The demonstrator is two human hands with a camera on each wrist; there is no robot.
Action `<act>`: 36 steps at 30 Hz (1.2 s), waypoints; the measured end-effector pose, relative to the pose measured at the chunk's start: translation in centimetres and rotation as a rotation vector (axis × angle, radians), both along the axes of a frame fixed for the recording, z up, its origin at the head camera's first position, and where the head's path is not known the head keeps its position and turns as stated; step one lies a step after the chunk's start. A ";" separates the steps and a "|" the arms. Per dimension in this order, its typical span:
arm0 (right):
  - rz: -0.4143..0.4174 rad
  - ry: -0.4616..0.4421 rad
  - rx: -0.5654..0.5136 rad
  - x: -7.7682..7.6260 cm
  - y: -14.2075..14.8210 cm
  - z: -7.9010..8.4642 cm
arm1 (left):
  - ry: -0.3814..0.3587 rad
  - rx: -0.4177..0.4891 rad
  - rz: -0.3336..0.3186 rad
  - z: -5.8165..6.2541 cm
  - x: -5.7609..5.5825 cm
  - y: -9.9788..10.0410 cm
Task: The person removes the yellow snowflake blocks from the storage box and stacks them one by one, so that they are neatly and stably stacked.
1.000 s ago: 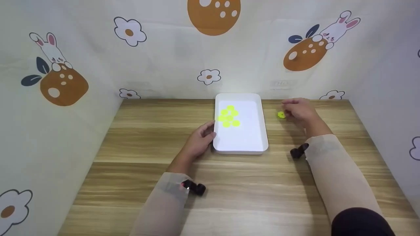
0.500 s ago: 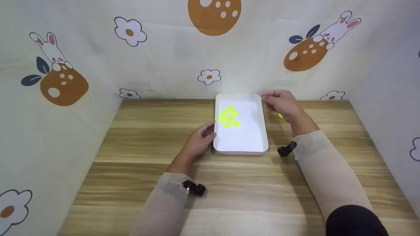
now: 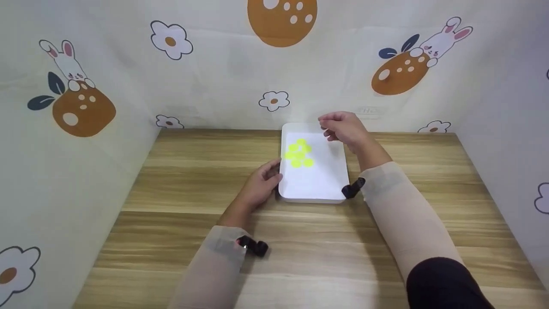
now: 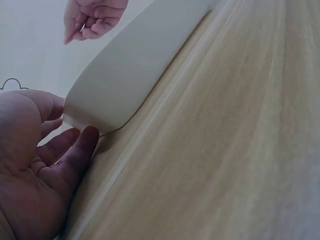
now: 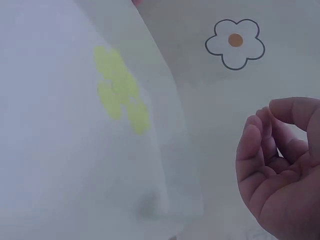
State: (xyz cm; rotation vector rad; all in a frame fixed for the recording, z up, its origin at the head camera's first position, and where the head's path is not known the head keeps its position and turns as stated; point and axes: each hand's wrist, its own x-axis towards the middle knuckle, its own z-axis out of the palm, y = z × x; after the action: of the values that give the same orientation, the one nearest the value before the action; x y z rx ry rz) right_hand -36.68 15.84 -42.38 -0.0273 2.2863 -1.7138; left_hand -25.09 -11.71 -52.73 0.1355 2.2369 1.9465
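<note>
A white shallow tray [image 3: 315, 189] lies on the wooden table, with several flat yellow round pieces [image 3: 298, 154] grouped in its left half. At its left side, my left hand [image 3: 259, 184] rests its relaxed fingertips and thumb against the wall; the left wrist view shows this contact close up on the tray [image 4: 130, 70]. Over the tray's far right corner hovers my right hand [image 3: 345, 128]. In the right wrist view, the thumb and fingertips of that hand [image 5: 280, 175] come together above the tray level; whether anything thin lies between them cannot be seen.
Bare wood of the table [image 3: 193, 171] runs left and in front of the tray. A printed cloth backdrop [image 3: 227, 77] rises right behind the tray, with more cloth at both sides. The right forearm [image 3: 411, 223] covers part of the table.
My right hand has moved left from the table beside a small yellow piece to above the tray's far right corner. That piece is now out of sight. Left hand and tray stay put.
</note>
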 end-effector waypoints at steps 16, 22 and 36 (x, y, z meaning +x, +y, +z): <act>0.050 -0.061 0.084 -3.1 -3.8 -3.2 | -0.018 -0.006 -0.001 -0.1 0.1 -0.2; 0.029 -0.025 0.109 -3.3 -4.6 -5.4 | -0.020 -0.018 0.009 0.1 0.1 0.0; -0.009 0.051 0.164 -3.4 -4.7 -7.7 | -0.034 -0.040 0.020 0.3 0.1 0.1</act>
State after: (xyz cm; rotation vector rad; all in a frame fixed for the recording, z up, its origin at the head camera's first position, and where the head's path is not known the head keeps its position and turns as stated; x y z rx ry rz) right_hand -40.06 11.18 -50.11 -0.0269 2.4596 -1.5415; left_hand -24.98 -11.61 -52.42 0.0749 2.2629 1.8974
